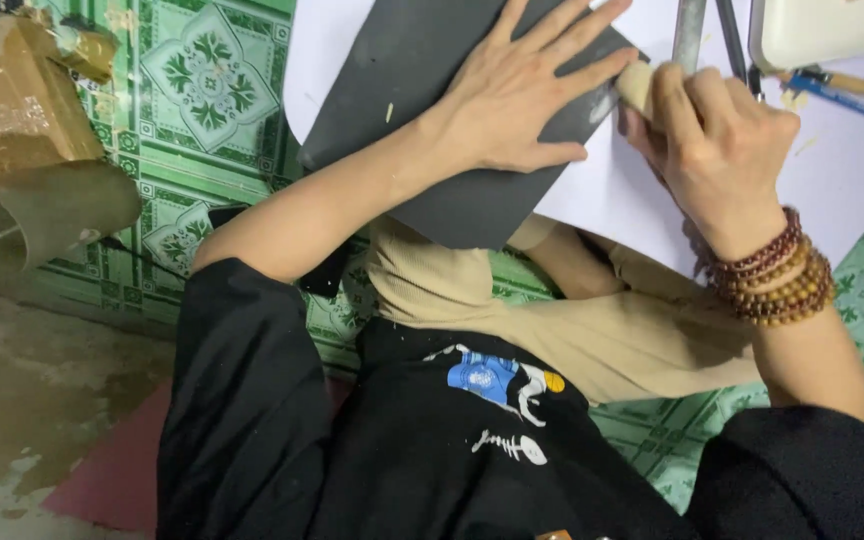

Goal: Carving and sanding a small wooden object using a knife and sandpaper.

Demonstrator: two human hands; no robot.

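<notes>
Now your left hand (517, 95) lies flat, fingers spread, pressing the dark grey sheet (422, 70) on the white board (832, 170) — your right hand (717, 135) clenches a pale tool handle (637, 85) at its edge.

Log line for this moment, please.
left hand: flat on dark sheet | right hand: gripping pale-handled tool at sheet edge | white board underneath

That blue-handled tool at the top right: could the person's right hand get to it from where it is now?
Probably yes. The blue-handled tool lies on the white sheet just beyond the right hand, with nothing between them. But that hand is gripping a pale wooden handle, which it would have to let go first.
</notes>
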